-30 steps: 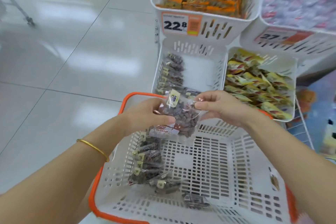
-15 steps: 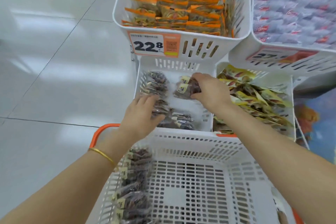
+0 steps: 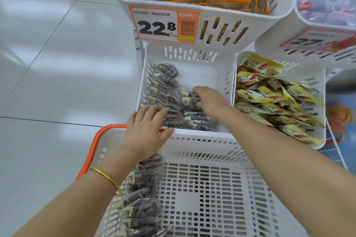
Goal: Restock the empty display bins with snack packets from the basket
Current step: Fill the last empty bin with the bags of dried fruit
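Both hands reach into one bin (image 3: pixel 224 75): right hand (image 3: pixel 209 98) grips one packet (image 3: pixel 189 100), left hand (image 3: pixel 149 129) open.

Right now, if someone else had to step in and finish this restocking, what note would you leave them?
Right hand: inside the lower left bin, fingers on a dark snack packet being set down there; whether it still grips it is unclear.
Left hand: open, palm down over the bin's front edge, touching the near packets.
Done: one row of dark packets lines the bin's left side, and a second row is started beside it.
Left: the bin's back right floor is still bare. More dark packets wait along the left side of the basket. The neighbouring bins already hold stock.
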A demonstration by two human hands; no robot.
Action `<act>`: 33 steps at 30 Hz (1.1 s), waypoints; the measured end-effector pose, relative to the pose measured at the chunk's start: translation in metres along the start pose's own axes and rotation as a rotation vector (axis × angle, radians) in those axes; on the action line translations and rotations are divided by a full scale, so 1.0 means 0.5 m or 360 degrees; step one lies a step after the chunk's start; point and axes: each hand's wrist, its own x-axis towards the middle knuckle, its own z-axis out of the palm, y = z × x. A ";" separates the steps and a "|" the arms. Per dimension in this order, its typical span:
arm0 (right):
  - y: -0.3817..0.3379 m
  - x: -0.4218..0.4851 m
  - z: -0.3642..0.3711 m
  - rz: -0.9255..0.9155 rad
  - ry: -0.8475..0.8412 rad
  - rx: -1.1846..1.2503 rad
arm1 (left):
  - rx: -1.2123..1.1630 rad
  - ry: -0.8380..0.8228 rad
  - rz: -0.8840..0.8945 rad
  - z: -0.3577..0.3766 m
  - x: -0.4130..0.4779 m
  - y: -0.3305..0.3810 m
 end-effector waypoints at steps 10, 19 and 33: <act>0.011 -0.023 0.005 0.0032 -0.0169 0.0060 | -0.0072 0.0062 0.0040 -0.003 -0.002 -0.004; -0.073 -0.229 -0.035 0.0053 0.0660 0.0566 | -0.0257 0.0378 0.0211 -0.029 -0.106 -0.020; -0.225 -0.233 0.284 -0.0365 -0.0003 -0.0129 | 0.0117 0.0342 0.0137 0.034 -0.303 -0.148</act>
